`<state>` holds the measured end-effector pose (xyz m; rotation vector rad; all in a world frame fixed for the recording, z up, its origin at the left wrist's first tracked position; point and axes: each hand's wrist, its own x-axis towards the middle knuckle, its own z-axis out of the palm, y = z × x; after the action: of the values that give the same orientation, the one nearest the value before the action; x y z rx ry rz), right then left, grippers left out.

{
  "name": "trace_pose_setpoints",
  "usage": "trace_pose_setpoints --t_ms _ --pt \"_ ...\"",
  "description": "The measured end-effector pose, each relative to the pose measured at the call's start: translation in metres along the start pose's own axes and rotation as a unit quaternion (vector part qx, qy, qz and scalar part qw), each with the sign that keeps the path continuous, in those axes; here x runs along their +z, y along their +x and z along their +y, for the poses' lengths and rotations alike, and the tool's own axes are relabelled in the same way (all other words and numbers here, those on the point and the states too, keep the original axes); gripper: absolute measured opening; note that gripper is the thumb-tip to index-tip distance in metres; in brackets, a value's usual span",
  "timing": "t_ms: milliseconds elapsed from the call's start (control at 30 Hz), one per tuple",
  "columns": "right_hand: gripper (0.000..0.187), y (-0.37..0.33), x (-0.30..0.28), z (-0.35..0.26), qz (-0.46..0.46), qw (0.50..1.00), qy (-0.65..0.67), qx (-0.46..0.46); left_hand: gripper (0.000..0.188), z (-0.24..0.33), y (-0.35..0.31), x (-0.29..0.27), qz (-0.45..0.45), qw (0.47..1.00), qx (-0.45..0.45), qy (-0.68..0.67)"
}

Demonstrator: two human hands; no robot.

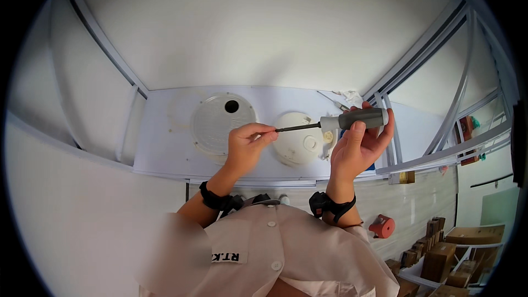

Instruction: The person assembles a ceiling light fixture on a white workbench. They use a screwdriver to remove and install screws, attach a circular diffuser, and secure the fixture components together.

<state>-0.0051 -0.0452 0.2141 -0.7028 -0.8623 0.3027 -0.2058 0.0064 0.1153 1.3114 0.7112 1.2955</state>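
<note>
A screwdriver (352,119) with a grey handle and dark shaft is held level above the table. My right hand (363,148) is closed around its handle, the thumb beneath and the fingertips at the butt end. At the other end, my left hand (250,144) pinches the shaft's tip between thumb and fingers; whether a small part is there too cannot be made out. Below the shaft lies a round white housing (294,151) with a small ring-shaped opening. To its left is a larger round pale disc (212,124) with a dark hole, partly behind my left hand.
The white table (165,154) has a wall behind it and metal frame posts (429,49) at the sides. Another slim tool (333,100) and a crumpled white wrapper (352,96) lie at the back right. A red stool (382,226) and cardboard boxes (440,258) stand on the floor.
</note>
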Motion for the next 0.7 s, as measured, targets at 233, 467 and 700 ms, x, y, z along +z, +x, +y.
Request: trace_pose_setpoints --t_ms 233,467,700 --pt "0.074 0.046 -0.067 0.0 -0.001 1.0 -0.002 0.01 0.013 -0.039 0.015 0.075 -0.02 0.99 -0.063 -0.127" --pt "0.073 0.082 -0.121 0.01 0.001 0.999 -0.023 0.046 0.01 -0.068 0.016 0.107 -0.044 0.987 -0.041 0.15" --pt "0.074 0.082 -0.144 0.023 -0.066 0.995 -0.058 0.057 0.014 -0.127 0.008 0.11 -0.026 0.919 -0.067 0.387"
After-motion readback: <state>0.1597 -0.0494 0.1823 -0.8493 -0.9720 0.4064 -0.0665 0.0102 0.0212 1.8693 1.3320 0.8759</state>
